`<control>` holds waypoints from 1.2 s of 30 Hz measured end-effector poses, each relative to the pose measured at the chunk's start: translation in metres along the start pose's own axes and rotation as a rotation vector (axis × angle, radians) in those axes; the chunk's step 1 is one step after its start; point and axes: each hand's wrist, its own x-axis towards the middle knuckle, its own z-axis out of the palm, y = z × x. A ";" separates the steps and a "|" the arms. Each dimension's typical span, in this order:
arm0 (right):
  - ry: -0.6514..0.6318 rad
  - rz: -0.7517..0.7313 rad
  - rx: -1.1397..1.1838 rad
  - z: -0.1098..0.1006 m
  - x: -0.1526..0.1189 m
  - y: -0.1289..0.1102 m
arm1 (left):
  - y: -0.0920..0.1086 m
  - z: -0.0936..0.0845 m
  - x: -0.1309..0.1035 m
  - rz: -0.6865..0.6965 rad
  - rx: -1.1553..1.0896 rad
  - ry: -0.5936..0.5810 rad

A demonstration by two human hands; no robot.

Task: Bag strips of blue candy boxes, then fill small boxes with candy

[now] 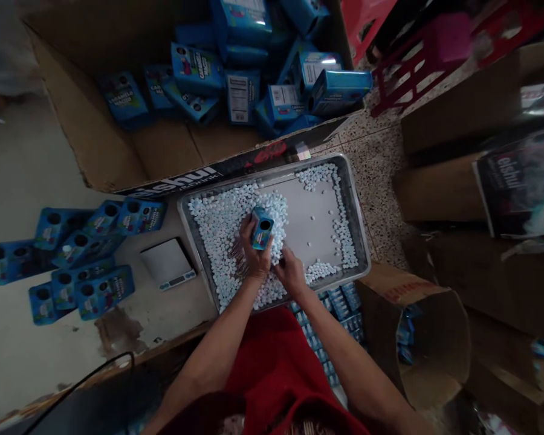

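My left hand [256,261] is wrapped around a small blue candy box [260,229] with a round dark hole in its top face. The box is held over a heap of small white and pale blue candies [222,229] in a wide shallow tray [363,229]. Just to the right of the box, my right hand [292,273] is down among the candies, its fingers curled in. Whatever those fingers hold is hidden.
Behind the tray stands a large cardboard carton [72,115] with many blue boxes. Left of the tray lie a small digital scale [167,261] and several blue boxes [102,293] with holes. An open carton [435,362] and red plastic stools [451,45] are on the right.
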 end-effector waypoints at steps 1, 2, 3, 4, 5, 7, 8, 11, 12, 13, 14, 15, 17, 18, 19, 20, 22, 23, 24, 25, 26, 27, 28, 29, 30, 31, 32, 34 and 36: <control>0.027 0.008 0.115 -0.004 0.004 0.001 | 0.004 -0.002 0.010 -0.034 -0.041 -0.003; 0.044 0.019 0.230 -0.008 0.005 0.001 | 0.009 -0.006 0.021 -0.066 -0.066 -0.012; 0.049 0.024 0.333 -0.014 0.003 0.001 | 0.013 -0.013 0.031 -0.082 -0.073 -0.025; 0.041 0.019 0.415 -0.022 0.000 0.000 | 0.017 -0.023 0.042 -0.073 -0.060 -0.038; 0.033 0.012 0.472 -0.030 -0.006 -0.002 | 0.021 -0.034 0.052 -0.037 -0.029 -0.058; 0.017 -0.004 0.514 -0.050 -0.021 -0.009 | 0.029 -0.058 0.069 0.087 0.047 -0.124; 0.005 -0.016 0.510 -0.061 -0.028 -0.014 | 0.032 -0.068 0.075 0.151 0.079 -0.170; -0.053 -0.052 0.477 -0.092 -0.041 -0.032 | 0.038 -0.090 0.088 0.266 0.124 -0.308; -0.085 -0.067 0.461 -0.102 -0.042 -0.038 | 0.040 -0.094 0.090 0.277 0.135 -0.336; -0.120 -0.081 0.443 -0.110 -0.041 -0.044 | 0.041 -0.097 0.091 0.282 0.150 -0.359; -0.154 -0.090 0.423 -0.118 -0.039 -0.050 | 0.041 -0.100 0.091 0.288 0.164 -0.377; -0.182 -0.093 0.403 -0.124 -0.036 -0.056 | 0.041 -0.102 0.092 0.297 0.181 -0.398; -0.237 -0.080 0.365 -0.136 -0.030 -0.065 | 0.040 -0.106 0.091 0.333 0.218 -0.451; -0.268 -0.062 0.349 -0.140 -0.027 -0.070 | 0.039 -0.108 0.090 0.350 0.238 -0.483; -0.306 -0.040 0.332 -0.144 -0.025 -0.074 | 0.037 -0.110 0.090 0.362 0.258 -0.516; -0.349 -0.014 0.315 -0.148 -0.023 -0.078 | 0.036 -0.112 0.089 0.369 0.275 -0.545; -0.423 0.040 0.286 -0.154 -0.021 -0.085 | 0.032 -0.114 0.086 0.368 0.287 -0.590; -0.451 0.065 0.280 -0.156 -0.020 -0.088 | 0.030 -0.114 0.085 0.367 0.280 -0.600; -0.472 0.089 0.284 -0.159 -0.019 -0.092 | 0.029 -0.114 0.083 0.364 0.268 -0.601; -0.490 0.112 0.296 -0.161 -0.018 -0.096 | 0.028 -0.113 0.081 0.359 0.255 -0.596; -0.503 0.134 0.315 -0.164 -0.018 -0.100 | 0.026 -0.111 0.080 0.353 0.241 -0.589; -0.513 0.154 0.332 -0.167 -0.018 -0.104 | 0.026 -0.110 0.078 0.346 0.226 -0.581; -0.523 0.173 0.345 -0.171 -0.020 -0.109 | 0.025 -0.108 0.077 0.340 0.213 -0.579; -0.532 0.188 0.355 -0.174 -0.022 -0.112 | 0.024 -0.107 0.076 0.336 0.203 -0.577; -0.542 0.203 0.363 -0.178 -0.025 -0.115 | 0.023 -0.106 0.075 0.334 0.194 -0.573; -0.554 0.212 0.373 -0.181 -0.028 -0.116 | 0.023 -0.105 0.075 0.331 0.187 -0.565; -0.563 0.217 0.386 -0.183 -0.032 -0.114 | 0.023 -0.105 0.075 0.326 0.181 -0.555; -0.555 0.210 0.408 -0.184 -0.038 -0.100 | 0.022 -0.108 0.074 0.308 0.159 -0.518; -0.452 0.171 0.353 -0.180 -0.037 -0.076 | 0.020 -0.113 0.075 0.265 0.115 -0.437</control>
